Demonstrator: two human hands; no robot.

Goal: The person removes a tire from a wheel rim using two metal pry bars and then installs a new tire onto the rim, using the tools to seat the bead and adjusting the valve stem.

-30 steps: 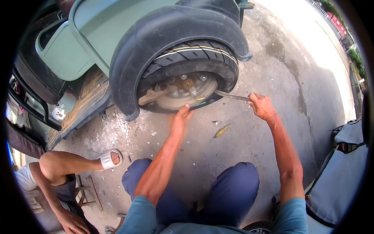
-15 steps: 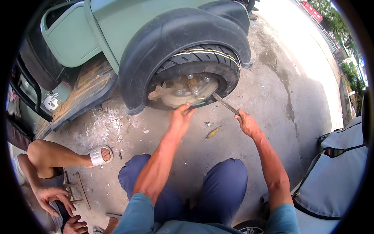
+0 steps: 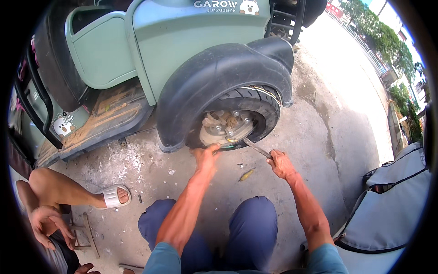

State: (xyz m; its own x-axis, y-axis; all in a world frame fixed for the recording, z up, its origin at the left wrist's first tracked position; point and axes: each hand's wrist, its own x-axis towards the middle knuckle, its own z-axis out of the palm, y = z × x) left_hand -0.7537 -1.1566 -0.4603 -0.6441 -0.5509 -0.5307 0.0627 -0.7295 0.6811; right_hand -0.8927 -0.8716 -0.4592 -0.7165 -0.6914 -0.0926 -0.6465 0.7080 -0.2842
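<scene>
At the lower edge of the black tyre [image 3: 267, 114], my left hand [image 3: 205, 160] is closed on the rubber, with some fingertips hidden. My right hand [image 3: 281, 164] grips a flat metal tyre lever [image 3: 258, 148]. The lever's far end meets the rim at the bottom right of the wheel, left of and above my right hand. Inside the wheel, a dusty hub [image 3: 230, 122] with bolts shows. A bit of green and yellow lies along the lower rim between my hands.
A black mudguard [image 3: 196, 91] arches over the wheel of a pale green vehicle [image 3: 191, 41]. On the ground lies a small yellow object [image 3: 247, 174]. A seated person's sandalled foot [image 3: 117, 196] is at left, near a wooden stool [image 3: 89, 235]. A grey padded cover [image 3: 388, 205] stands at right.
The view has tilted up, so the wheel sits lower in the picture. My left hand has slid leftward along the tyre edge. The lever stays at the rim in my right hand.
</scene>
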